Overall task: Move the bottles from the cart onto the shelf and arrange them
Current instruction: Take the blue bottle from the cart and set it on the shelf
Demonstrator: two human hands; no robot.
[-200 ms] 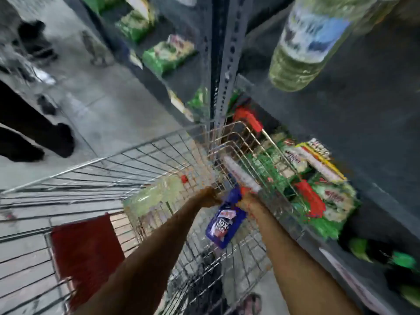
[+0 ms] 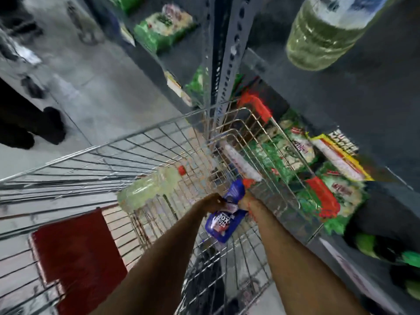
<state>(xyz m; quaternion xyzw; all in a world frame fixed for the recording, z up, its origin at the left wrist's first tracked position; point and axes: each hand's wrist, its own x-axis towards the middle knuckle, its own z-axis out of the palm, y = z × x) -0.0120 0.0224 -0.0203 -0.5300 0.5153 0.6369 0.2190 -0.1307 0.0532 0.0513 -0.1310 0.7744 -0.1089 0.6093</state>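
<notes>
Over the cart, hands: both hands meet on a blue bottle above the wire basket.
Left hand [image 2: 212,202]: closed against the upper left side of the blue bottle [image 2: 223,218]; single fingers too blurred to count.
Right hand [image 2: 246,201]: mostly hidden behind the bottle's upper end; it touches the bottle, but how far its fingers are curled cannot be told.
Blue bottle: tilted, red top [image 2: 248,181] pointing away, base toward the camera; held above the basket, not resting on the wire.
Label: white and red patch on blue; large letters read roughly "OX", the rest smeared.
Clear bottle [image 2: 151,188]: lies on its side in the cart [image 2: 118,155], just left of the hands, red cap [image 2: 181,170] pointing toward the shelf; pale yellowish liquid.
Cart seat: red flap [image 2: 77,255] at lower left; red handle ends [image 2: 255,105] at the far side.
Shelf bottle [image 2: 322,35]: large, yellowish liquid, pale blue label, unreadable; stands on the grey shelf [image 2: 363,105] at upper right, its top cut off by the frame.
Lower shelf: green and yellow packets [image 2: 302,153] beside the cart; print too blurred to read.
Left edge: dark legs and shoes of a person [image 2: 27,123] on the floor, cut off.
</notes>
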